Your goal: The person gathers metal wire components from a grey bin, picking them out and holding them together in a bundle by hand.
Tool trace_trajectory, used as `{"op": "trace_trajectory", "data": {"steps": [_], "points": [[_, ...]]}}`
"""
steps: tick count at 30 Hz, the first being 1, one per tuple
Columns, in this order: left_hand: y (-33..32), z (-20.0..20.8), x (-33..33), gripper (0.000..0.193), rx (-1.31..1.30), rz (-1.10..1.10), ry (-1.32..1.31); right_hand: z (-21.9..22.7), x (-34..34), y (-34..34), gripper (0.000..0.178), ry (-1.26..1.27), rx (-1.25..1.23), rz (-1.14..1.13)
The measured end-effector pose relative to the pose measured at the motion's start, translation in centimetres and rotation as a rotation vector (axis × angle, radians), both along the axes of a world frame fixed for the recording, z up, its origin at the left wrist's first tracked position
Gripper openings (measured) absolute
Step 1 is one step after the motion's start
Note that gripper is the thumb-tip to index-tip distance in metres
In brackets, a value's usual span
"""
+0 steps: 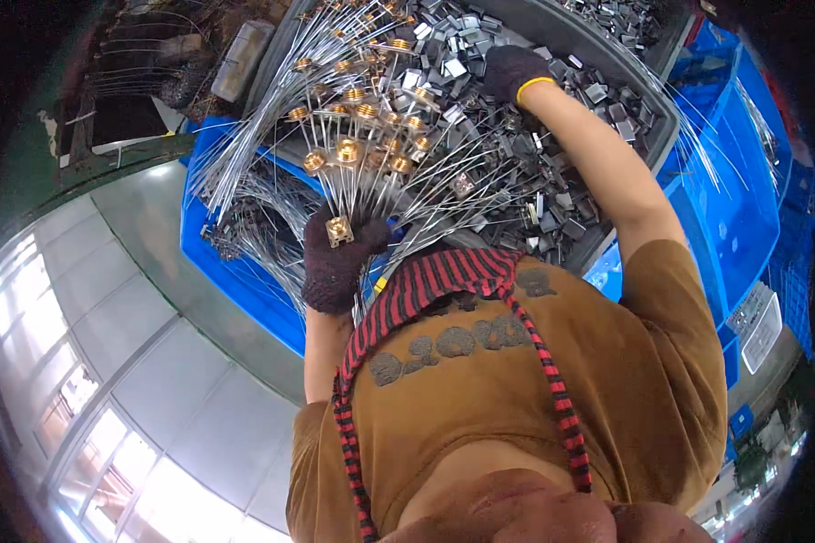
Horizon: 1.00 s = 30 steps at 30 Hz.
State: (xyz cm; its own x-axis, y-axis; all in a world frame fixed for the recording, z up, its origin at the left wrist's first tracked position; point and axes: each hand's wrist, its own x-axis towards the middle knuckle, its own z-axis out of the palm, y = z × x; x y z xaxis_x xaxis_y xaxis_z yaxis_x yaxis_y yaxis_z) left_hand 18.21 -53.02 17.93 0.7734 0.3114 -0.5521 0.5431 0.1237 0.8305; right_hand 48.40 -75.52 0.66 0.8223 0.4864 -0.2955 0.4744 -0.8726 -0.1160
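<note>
My left hand [335,262], in a dark knitted glove, is closed at the near left of the grey bin. A bunch of thin metal rods [335,185] fans upward from it, several of them tipped with brass-coloured ringed heads [347,150]. One small square brass-coloured piece [339,232] shows at the fingers. My right hand [513,74], gloved dark with a yellow cuff, rests on a heap of small grey metal pieces [516,149] toward the bin's far side. Its fingers are hidden, so whether it grips anything does not show.
The large grey bin [663,116] holds the metal pieces. More loose rods lie in a blue crate [193,213] on the left. Blue bins [743,181] stand on the right, beside a white tray [762,333]. A striped apron [444,276] hangs close to the bin's near edge.
</note>
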Motion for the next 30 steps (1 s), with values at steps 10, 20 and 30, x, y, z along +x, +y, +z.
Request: {"op": "trace_trajectory", "data": {"steps": [10, 20, 30], "points": [[0.8, -0.6, -2.2, 0.041, -0.047, -0.063, -0.178, 9.0, -6.9, -5.9, 0.030, 0.539, 1.055, -0.245], [-0.9, 0.5, -3.1, 0.030, 0.046, -0.003, -0.334, 15.8, -19.1, -3.2, 0.030, 0.970, 1.269, -0.195], [-1.7, 2.7, -3.1, 0.026, 0.155, -0.087, -0.270, 16.4, -23.7, -1.2, 0.037, 0.933, 1.653, -0.494]]}}
